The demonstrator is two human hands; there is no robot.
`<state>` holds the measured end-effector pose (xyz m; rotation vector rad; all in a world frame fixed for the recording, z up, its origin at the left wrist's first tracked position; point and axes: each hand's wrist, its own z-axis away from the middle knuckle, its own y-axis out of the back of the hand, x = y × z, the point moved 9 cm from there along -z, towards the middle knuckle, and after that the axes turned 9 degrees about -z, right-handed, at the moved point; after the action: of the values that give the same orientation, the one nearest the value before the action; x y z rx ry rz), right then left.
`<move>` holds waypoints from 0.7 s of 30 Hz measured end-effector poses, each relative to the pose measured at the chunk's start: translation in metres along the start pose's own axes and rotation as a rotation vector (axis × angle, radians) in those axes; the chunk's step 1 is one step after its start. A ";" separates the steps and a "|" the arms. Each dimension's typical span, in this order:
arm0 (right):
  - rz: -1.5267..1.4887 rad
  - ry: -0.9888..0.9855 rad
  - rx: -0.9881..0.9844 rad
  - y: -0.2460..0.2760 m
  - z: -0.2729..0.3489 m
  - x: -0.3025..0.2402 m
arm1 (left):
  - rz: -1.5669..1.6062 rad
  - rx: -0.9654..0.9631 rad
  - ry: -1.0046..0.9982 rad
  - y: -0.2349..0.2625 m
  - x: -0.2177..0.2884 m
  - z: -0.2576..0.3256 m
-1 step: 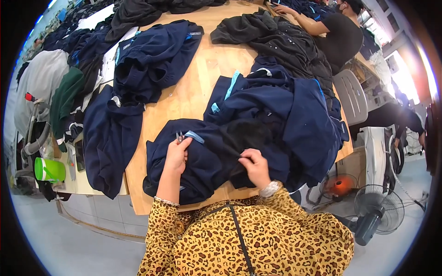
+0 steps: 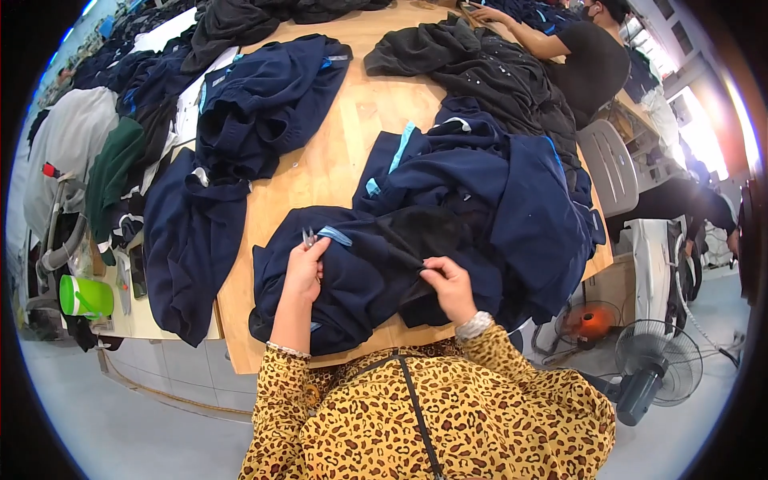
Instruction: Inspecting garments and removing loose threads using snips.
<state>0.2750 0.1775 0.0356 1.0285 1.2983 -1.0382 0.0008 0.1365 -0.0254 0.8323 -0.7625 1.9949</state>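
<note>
A dark navy garment (image 2: 352,276) with a black patch (image 2: 424,232) and a light-blue strip (image 2: 335,235) is spread at the table's near edge. My left hand (image 2: 305,270) is closed around small metal thread snips (image 2: 309,237), their tips poking out beyond the fingers beside the strip. With thumb and fingertips pinched, my right hand (image 2: 451,286) grips the garment's cloth at the lower edge of the black patch.
A navy garment pile (image 2: 512,200) lies just beyond on the right, with dark grey garments (image 2: 488,68) farther back. More navy garments (image 2: 264,104) lie on the left of the wooden table (image 2: 320,160). A co-worker (image 2: 588,60) works at the far right. A fan (image 2: 652,372) stands lower right.
My right hand has shifted slightly to the right, still pinching the cloth. The left hand with the snips has barely moved.
</note>
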 end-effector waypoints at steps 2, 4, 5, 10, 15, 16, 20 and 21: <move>-0.322 -0.254 -0.017 0.010 -0.004 0.020 | 0.035 -0.004 0.002 0.002 -0.001 -0.005; -0.334 -0.247 -0.032 0.015 -0.004 0.018 | 0.035 0.027 0.014 0.007 -0.005 -0.008; -0.324 -0.287 -0.040 0.013 -0.003 0.022 | 0.044 0.012 0.006 0.006 -0.005 -0.009; -0.248 -0.240 0.014 0.005 -0.005 0.025 | -0.088 0.071 0.059 0.008 -0.003 -0.001; -0.453 -0.312 0.094 0.000 -0.008 0.020 | -0.851 0.418 -0.851 -0.024 0.067 0.084; -0.198 -0.156 0.134 0.005 -0.009 0.002 | -0.921 0.275 -0.754 -0.040 0.054 0.081; 0.570 0.332 -0.015 -0.043 0.010 -0.045 | -1.299 0.168 -0.545 -0.061 0.008 0.077; 0.744 0.430 -0.081 -0.059 0.014 -0.047 | -1.309 0.157 -0.538 -0.059 0.004 0.073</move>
<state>0.2210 0.1508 0.0831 1.5605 1.1191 -0.2014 0.0697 0.1112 0.0334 1.4713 -0.1678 0.6554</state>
